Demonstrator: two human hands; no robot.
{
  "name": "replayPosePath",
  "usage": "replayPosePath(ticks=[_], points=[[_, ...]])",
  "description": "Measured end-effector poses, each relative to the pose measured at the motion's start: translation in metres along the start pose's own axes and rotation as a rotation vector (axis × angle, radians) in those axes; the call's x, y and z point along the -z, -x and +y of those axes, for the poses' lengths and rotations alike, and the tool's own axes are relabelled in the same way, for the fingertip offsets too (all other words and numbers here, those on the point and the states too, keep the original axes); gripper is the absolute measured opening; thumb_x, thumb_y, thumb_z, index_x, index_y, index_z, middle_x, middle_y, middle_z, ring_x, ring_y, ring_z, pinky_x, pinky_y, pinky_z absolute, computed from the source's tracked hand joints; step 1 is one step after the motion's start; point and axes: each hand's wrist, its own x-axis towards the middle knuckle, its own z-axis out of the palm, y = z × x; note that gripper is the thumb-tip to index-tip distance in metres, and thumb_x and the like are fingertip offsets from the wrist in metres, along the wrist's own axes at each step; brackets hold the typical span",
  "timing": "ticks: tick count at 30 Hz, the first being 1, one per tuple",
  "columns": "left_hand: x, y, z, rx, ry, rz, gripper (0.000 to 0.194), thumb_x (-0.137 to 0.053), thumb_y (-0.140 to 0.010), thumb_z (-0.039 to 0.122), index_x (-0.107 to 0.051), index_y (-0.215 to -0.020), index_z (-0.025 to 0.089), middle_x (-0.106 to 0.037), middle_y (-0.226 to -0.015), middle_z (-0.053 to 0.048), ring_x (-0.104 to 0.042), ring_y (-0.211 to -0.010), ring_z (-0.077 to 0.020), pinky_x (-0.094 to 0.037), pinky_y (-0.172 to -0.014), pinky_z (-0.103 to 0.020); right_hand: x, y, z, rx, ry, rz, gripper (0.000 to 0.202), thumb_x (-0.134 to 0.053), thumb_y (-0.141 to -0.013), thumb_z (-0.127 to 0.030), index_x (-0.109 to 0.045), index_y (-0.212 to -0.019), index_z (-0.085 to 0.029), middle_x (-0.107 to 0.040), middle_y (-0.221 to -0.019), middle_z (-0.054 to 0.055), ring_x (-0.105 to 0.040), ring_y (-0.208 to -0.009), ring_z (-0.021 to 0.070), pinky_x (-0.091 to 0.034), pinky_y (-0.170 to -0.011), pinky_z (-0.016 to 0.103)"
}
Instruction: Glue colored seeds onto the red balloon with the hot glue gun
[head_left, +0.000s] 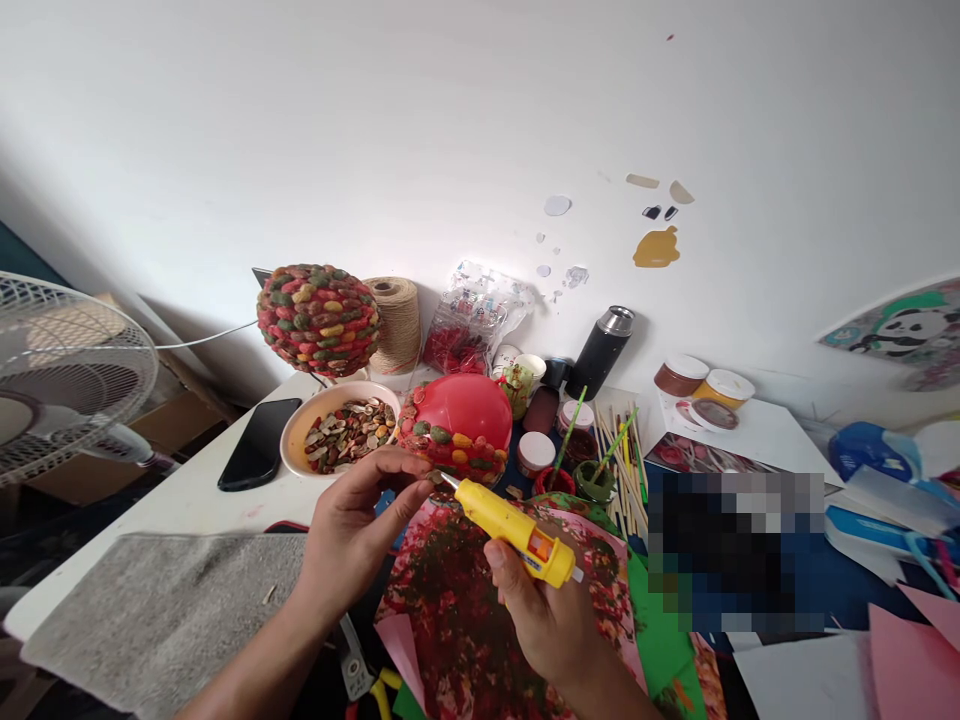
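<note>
My right hand (536,605) is wrapped round a yellow hot glue gun (510,528), its nozzle pointing up and left. The tip of that nozzle is at a small brownish shell (436,478), which the thumb and fingers of my left hand (367,520) pinch. Just behind them sits a red balloon (469,405), its lower part and left side covered with painted shells in red, green and yellow. To the left stands a cream bowl (289,440) of loose painted shells. Below the glue gun lies paint-stained paper (480,600).
A shell-covered ball (319,320) stands back left beside a twine spool (397,325). Paint jars (536,453), brushes and sticks (626,465) and a black flask (600,350) are on the right. A phone (259,443), grey cloth (165,610), pliers (356,665) and fan (67,370) are nearer the left.
</note>
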Motion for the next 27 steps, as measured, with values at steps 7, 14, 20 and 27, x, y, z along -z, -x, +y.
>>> replayPosePath(ticks=[7,14,20,27], points=[[0.0021,0.0011,-0.0026,-0.028,0.026,-0.008,0.008,-0.084,-0.094,0.032,-0.082,-0.099,0.026,-0.08,-0.098,-0.003,-0.076,-0.091,-0.0198,-0.062,-0.084,-0.028,0.0004,0.0004,0.0009,0.004,-0.005,-0.009,0.057,-0.05,-0.114,-0.062,-0.059,-0.072,-0.025,-0.056,-0.06,-0.001,-0.057,-0.047,0.0154,-0.045,-0.043,0.026],[0.0019,0.0012,-0.0028,-0.029,0.044,-0.014,0.007,-0.083,-0.096,0.03,-0.082,-0.101,0.026,-0.081,-0.1,-0.004,-0.077,-0.093,-0.0206,-0.063,-0.085,-0.029,0.0012,-0.0015,-0.0015,0.024,0.004,-0.008,0.056,-0.051,-0.115,-0.059,-0.058,-0.071,-0.025,-0.056,-0.059,-0.002,-0.056,-0.046,0.0151,-0.044,-0.045,0.027],[0.0022,0.0012,-0.0016,-0.041,0.052,-0.015,0.006,-0.083,-0.097,0.029,-0.082,-0.101,0.025,-0.081,-0.1,-0.004,-0.077,-0.092,-0.0193,-0.063,-0.084,-0.026,0.0007,-0.0004,-0.0001,0.038,0.01,-0.011,0.056,-0.051,-0.116,-0.058,-0.057,-0.072,-0.024,-0.056,-0.06,-0.002,-0.056,-0.046,0.0147,-0.044,-0.046,0.027],[0.0017,0.0017,-0.0029,-0.051,0.05,-0.008,0.006,-0.084,-0.096,0.029,-0.083,-0.101,0.026,-0.082,-0.101,-0.003,-0.077,-0.093,-0.0186,-0.063,-0.085,-0.026,-0.0003,-0.0019,-0.0004,0.084,0.028,0.003,0.055,-0.05,-0.117,-0.054,-0.056,-0.072,-0.024,-0.055,-0.059,-0.003,-0.056,-0.045,0.0126,-0.043,-0.045,0.025]])
